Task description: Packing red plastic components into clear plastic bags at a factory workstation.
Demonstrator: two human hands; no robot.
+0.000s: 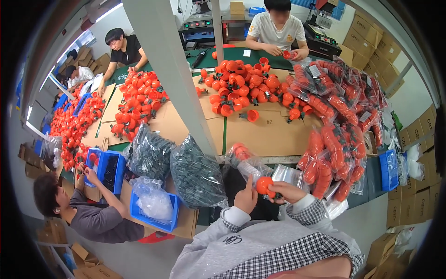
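My left hand [245,199] is closed on the lower end of a long clear plastic bag [248,166]. Some orange-red cups [241,151] show inside the bag's far end. In my right hand [288,191] is an orange-red plastic cup [265,185] with a dark green fitting, held right beside the bag's mouth. Flat clear bags [286,175] lie just beyond my right hand. A heap of loose orange-red cups [239,81] covers the far part of the cardboard-topped table [269,139]. Filled bags of stacked cups [332,151] are piled to my right.
Big bags of dark green parts [195,172] stand left of me, near a blue bin [174,200] holding clear plastic. A white post [174,60] rises from the table. Co-workers sit at the left [93,214] and across [278,30]. Cartons [416,204] line the right.
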